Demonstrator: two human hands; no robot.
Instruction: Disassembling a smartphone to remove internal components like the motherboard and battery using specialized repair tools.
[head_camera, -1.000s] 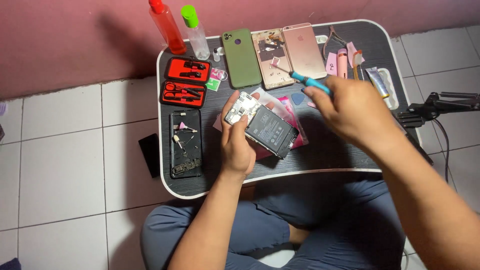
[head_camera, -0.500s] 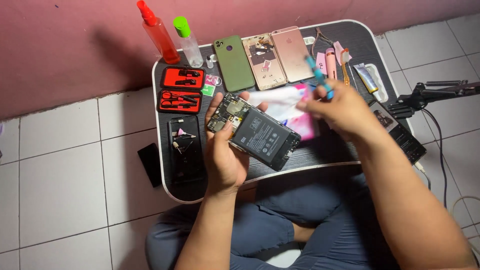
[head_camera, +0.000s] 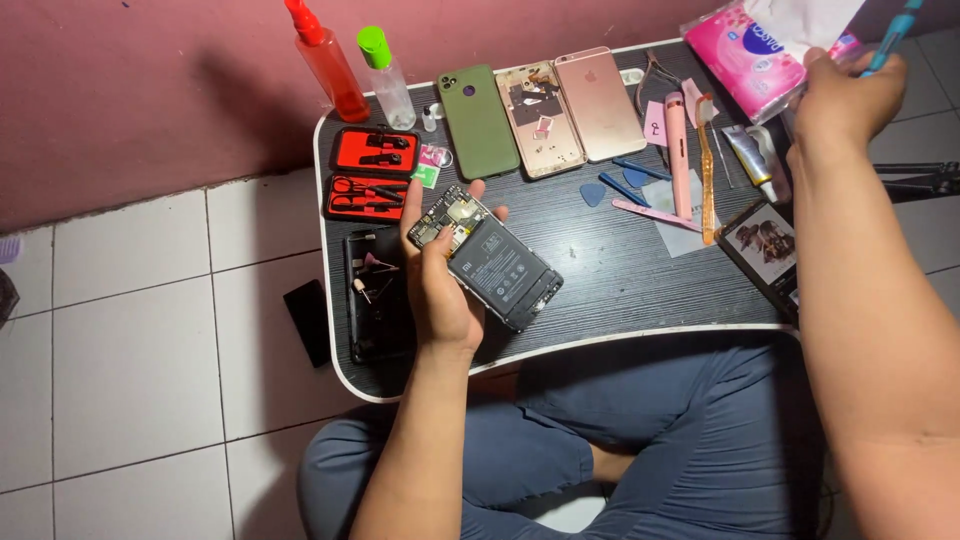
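While the left hand (head_camera: 440, 290) grips the opened phone (head_camera: 487, 257) at frame centre, battery up, above the black lap table (head_camera: 620, 270), it should stay level so nothing slips. At upper right, the right hand (head_camera: 840, 95) clasps a pink wipes pack (head_camera: 765, 45) and a teal tool (head_camera: 890, 38); picks (head_camera: 610, 188), tweezers and phone shells (head_camera: 478, 120) crowd the space between.

- Pink tissue pack (head_camera: 757, 48), flat with a white top, at the table's far right corner, in the right hand (head_camera: 838, 100).
- Small screen (head_camera: 763, 242) lit with a picture, right edge.
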